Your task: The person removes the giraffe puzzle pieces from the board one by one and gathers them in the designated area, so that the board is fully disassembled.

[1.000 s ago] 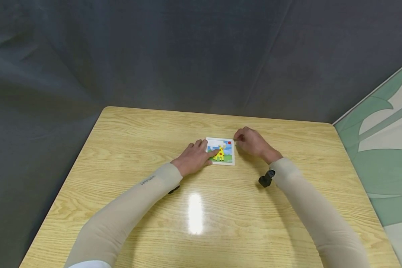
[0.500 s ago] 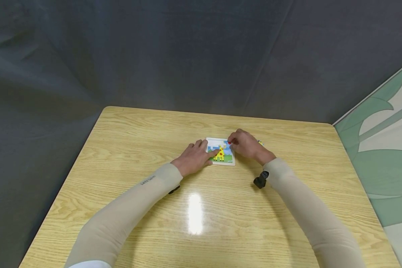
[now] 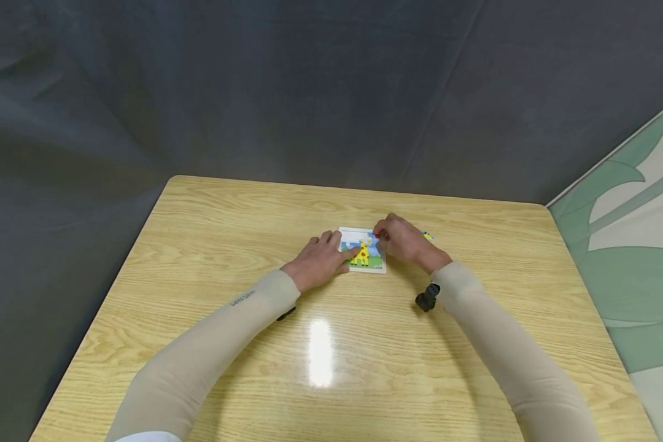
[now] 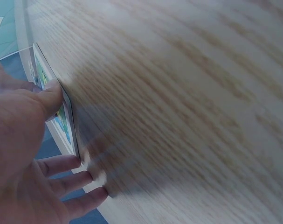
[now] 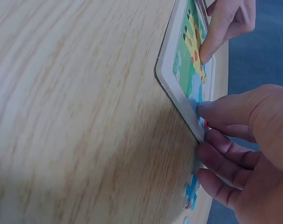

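Note:
A small jigsaw puzzle in a white frame lies flat on the table, with a yellow giraffe on green and blue. My left hand rests over its left side, one finger reaching onto the giraffe. In the left wrist view the other fingers are spread beside the frame, touching the table. At the upper right corner my right hand has thumb and fingers curled on a blue puzzle piece with a red spot. The right wrist view shows the thumb on the blue part; fingers hide most of that piece.
Behind the right hand a loose blue and yellow puzzle piece lies on the wooden table. Another small bit shows at the bottom of the right wrist view. A dark curtain hangs beyond the far edge.
My right hand has moved left from beside the frame onto its upper right corner, uncovering the loose piece behind it. The left hand has stayed in place.

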The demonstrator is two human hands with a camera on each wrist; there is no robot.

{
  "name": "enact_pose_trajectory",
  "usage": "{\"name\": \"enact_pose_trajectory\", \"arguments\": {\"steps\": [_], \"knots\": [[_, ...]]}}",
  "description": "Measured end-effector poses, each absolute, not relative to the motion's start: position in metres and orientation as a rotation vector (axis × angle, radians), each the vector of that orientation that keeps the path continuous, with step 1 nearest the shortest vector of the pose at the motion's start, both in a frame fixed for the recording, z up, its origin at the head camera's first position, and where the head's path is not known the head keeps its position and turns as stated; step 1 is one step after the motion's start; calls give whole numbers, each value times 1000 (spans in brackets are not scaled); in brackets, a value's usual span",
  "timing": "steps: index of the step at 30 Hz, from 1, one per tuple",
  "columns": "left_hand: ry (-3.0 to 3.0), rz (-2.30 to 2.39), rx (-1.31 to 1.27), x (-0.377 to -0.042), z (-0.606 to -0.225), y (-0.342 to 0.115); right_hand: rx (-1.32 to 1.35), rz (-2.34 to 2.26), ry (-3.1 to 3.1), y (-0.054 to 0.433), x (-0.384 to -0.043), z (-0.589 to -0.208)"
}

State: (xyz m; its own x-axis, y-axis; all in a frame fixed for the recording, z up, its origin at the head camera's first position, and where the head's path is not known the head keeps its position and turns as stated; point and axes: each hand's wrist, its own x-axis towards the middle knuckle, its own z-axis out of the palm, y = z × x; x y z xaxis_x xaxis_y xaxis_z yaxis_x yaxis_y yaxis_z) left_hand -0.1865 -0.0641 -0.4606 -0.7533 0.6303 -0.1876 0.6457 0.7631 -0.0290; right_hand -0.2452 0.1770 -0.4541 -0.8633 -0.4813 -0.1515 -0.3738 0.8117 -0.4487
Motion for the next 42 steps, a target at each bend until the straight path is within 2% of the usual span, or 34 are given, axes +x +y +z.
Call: {"name": "enact_pose_trajectory", "arguments": {"steps": [42], "knots": [[2782, -105, 987, -188, -460, -63, -560, -855, 2578, 179, -253, -455]]}}
